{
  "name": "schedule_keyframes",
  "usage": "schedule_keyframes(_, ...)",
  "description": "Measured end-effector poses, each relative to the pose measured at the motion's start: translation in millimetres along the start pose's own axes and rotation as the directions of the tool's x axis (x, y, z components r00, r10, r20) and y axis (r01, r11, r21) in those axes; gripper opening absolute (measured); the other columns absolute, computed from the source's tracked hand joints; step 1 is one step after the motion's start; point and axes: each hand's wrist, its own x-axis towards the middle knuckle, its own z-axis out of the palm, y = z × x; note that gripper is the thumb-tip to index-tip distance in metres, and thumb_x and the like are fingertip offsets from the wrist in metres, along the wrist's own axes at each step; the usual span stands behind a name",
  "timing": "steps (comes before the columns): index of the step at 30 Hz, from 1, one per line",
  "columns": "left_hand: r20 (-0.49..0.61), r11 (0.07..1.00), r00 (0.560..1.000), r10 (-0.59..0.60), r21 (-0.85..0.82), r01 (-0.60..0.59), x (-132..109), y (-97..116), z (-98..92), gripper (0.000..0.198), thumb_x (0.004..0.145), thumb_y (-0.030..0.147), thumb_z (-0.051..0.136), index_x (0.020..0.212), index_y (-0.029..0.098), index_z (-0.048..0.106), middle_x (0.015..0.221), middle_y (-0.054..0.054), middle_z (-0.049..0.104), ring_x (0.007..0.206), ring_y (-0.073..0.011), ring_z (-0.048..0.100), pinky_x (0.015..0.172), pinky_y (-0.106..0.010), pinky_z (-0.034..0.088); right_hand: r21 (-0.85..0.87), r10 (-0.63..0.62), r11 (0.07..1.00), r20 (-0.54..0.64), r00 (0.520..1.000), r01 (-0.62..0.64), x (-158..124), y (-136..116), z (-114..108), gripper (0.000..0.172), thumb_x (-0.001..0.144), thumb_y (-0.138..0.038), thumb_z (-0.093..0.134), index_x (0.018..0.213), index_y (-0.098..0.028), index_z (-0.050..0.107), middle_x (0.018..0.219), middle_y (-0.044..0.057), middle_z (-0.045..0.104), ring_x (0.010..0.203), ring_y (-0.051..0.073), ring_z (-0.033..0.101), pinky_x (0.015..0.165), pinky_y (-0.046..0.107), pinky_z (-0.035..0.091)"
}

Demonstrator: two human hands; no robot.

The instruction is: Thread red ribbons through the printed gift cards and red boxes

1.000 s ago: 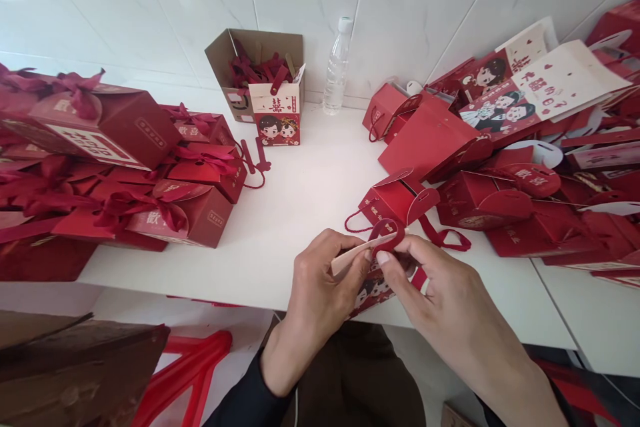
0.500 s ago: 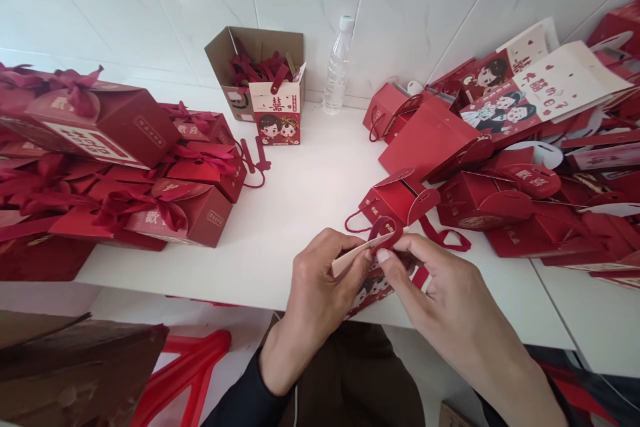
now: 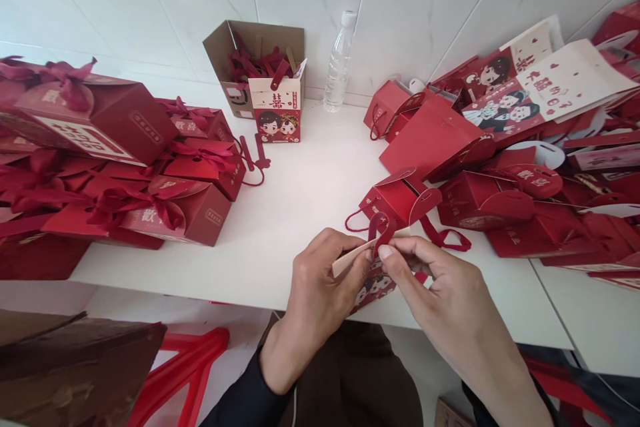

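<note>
- Fingers of the left hand (image 3: 324, 280) pinch a red-and-cream cardboard box (image 3: 376, 283) at the white table's (image 3: 310, 200) near edge.
- Right hand (image 3: 447, 293) pinches its dark-red looped strap (image 3: 384, 237), which arches away beyond both thumbs.

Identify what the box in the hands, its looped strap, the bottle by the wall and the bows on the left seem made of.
Held box: probably thin printed card; stiff, flat panel.
Strap: perhaps matt leatherette or felt; smooth, thick bend.
Bottle: glossy, most likely plastic; see-through walls.
Bows: apparently satin-like fabric ribbon; soft folds, slight sheen.
</note>
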Motion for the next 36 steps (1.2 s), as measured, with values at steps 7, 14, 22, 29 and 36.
schedule_keyframes(7,0.028,0.999,0.999,0.044,-0.005,-0.044,-0.8,-2.4,-1.3,0.004,0.091,0.008,0.072,0.091,0.012,0.074,0.081,-0.003,0.071,0.072,-0.0085,0.066,0.067,-0.016,0.051,0.156,0.161,0.971,0.135,0.978,-0.181,3.4,4.0,-4.1,0.031,0.097,-0.052,0.066,0.088,-0.024,0.077,0.068,-0.003,0.072,0.056,0.011,0.059,0.049,0.017,0.048)
schedule_keyframes(14,0.041,0.998,0.998,0.055,-0.008,-0.055,-1.8,-2.4,-2.5,0.004,0.092,0.009,0.072,0.092,0.011,0.074,0.082,-0.004,0.071,0.074,-0.0089,0.067,0.068,-0.017,0.051,0.306,0.236,0.903,0.230,0.944,-0.301,7.1,11.8,-5.1,0.031,0.093,-0.053,0.073,0.088,-0.023,0.080,0.072,0.000,0.075,0.063,0.011,0.065,0.059,0.015,0.053)
schedule_keyframes(22,0.050,0.999,0.997,0.054,-0.008,-0.054,-2.7,-1.2,-2.8,0.005,0.092,0.009,0.071,0.094,0.011,0.075,0.082,-0.004,0.071,0.074,-0.0090,0.067,0.069,-0.017,0.052,0.413,0.208,0.845,0.332,0.920,-0.340,9.0,13.2,-7.8,0.030,0.095,-0.051,0.072,0.091,-0.022,0.080,0.077,0.001,0.075,0.075,0.012,0.070,0.070,0.015,0.057)
schedule_keyframes(29,0.041,0.999,0.998,0.055,-0.005,-0.054,-2.4,-1.9,-2.3,0.004,0.092,0.009,0.072,0.093,0.012,0.074,0.082,-0.004,0.071,0.073,-0.0089,0.067,0.067,-0.017,0.052,0.207,0.179,0.954,0.184,0.967,-0.216,4.9,6.4,-5.6,0.035,0.098,-0.054,0.065,0.084,-0.023,0.076,0.070,-0.001,0.073,0.059,0.011,0.059,0.052,0.018,0.048)
schedule_keyframes(36,0.025,0.999,0.999,0.023,-0.022,-0.023,-4.9,-1.3,-0.4,0.005,0.091,0.008,0.072,0.091,0.013,0.074,0.082,-0.003,0.071,0.072,-0.0092,0.067,0.067,-0.017,0.052,0.137,0.162,0.972,0.193,0.968,-0.190,6.4,5.4,-6.2,0.036,0.096,-0.054,0.063,0.084,-0.023,0.075,0.070,0.000,0.074,0.054,0.012,0.055,0.048,0.022,0.045)
